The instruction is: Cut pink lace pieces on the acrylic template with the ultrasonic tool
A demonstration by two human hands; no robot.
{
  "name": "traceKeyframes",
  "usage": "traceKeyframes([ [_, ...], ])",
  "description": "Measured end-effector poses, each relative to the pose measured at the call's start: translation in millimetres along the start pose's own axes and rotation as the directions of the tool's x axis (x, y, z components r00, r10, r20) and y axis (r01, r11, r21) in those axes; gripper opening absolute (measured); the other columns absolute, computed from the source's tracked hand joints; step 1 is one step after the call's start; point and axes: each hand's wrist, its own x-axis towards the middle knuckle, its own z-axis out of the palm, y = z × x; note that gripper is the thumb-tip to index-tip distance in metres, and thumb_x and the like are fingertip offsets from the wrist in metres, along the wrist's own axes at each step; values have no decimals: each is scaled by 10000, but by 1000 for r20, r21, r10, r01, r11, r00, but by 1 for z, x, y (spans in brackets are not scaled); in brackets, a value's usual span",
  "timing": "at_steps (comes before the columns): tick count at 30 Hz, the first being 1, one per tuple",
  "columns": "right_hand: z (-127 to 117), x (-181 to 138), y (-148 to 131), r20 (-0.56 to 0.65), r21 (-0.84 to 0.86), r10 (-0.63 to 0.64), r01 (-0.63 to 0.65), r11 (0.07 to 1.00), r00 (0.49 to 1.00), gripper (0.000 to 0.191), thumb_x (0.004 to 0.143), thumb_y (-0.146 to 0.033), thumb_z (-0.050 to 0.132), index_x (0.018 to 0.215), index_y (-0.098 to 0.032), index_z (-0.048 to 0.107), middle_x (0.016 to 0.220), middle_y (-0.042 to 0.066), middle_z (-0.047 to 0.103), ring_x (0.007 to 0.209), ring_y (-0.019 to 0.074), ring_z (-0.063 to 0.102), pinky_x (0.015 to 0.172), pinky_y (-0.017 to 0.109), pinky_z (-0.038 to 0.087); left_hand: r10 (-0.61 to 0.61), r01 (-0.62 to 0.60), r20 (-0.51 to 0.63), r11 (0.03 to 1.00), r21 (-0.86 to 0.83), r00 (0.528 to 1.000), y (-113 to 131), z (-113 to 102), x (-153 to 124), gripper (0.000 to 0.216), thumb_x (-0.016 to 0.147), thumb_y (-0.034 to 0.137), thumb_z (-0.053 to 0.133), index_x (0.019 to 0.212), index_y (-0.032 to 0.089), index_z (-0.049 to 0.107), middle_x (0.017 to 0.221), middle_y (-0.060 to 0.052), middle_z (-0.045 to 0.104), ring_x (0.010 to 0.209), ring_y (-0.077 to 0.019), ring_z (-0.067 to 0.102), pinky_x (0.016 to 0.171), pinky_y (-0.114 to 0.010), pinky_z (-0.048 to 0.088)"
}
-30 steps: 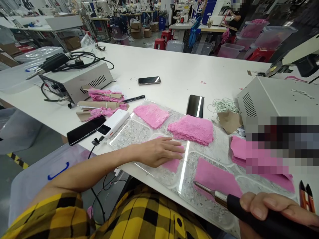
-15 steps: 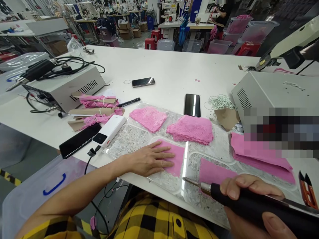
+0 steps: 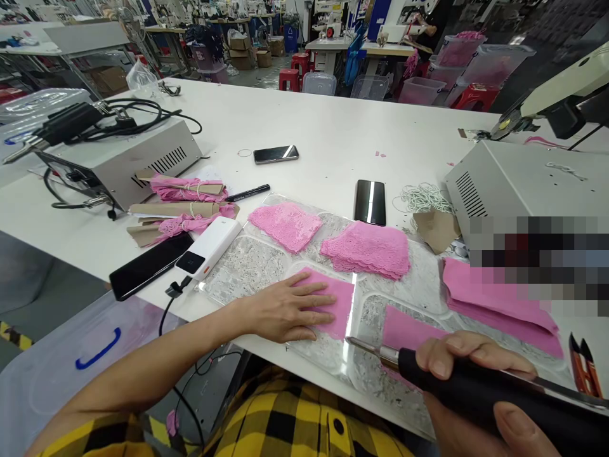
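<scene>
My left hand [image 3: 285, 310] lies flat with fingers spread on a pink fabric piece [image 3: 343, 298], pressing it against a clear plastic sheet [image 3: 257, 257]. In my right hand [image 3: 469, 374] is a black-handled tool with a slim pointed metal tip [image 3: 499, 387]. Its tip sits close to the lower right corner of that piece; whether it touches the sheet I cannot tell. Another pink piece [image 3: 409, 327] lies partly behind the tool. Pink lace pieces [image 3: 285, 225] and a stack of lace pieces [image 3: 368, 247] rest further up the sheet.
Folded pink fabric [image 3: 499, 304] lies at the right, near orange-handled snips [image 3: 584, 368]. Grey metal boxes stand left [image 3: 147, 158] and right [image 3: 523, 184]; the left one carries a similar corded tool [image 3: 71, 124]. Phones [image 3: 370, 202], a white power bank [image 3: 209, 247] and tied bundles [image 3: 188, 189] surround the sheet.
The camera view has shifted slightly. My left hand stays flat on the fabric and my right hand keeps the tool at almost the same spot.
</scene>
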Motion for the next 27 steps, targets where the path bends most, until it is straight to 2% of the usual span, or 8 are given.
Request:
traceKeyframes([
  [16,9,-1,2,1,-35,17,-17,999,1000,171,749,-342,582,869,-223,600,847,21,519,685,147,503,609,346,472,7,-6,-42,1000,22,999,1,3,-1,462,999,467,441,1373,212,535,1517,-50,421,1471,-239,266,1237,-490,62],
  [24,3,0,4,81,-57,-91,96,994,993,125,754,-301,601,825,-200,586,788,15,553,632,141,532,575,345,525,14,-14,-51,1000,4,999,1,5,-1,474,986,474,466,1371,207,537,1510,-60,430,1466,-250,278,1231,-514,74],
  [27,5,2,4,97,-40,-92,96,995,991,114,762,-286,600,836,-200,596,778,12,555,629,137,536,567,329,530,-6,6,-26,1000,-24,1000,3,1,1,469,985,474,467,1366,211,543,1508,-62,433,1461,-256,290,1230,-516,71],
])
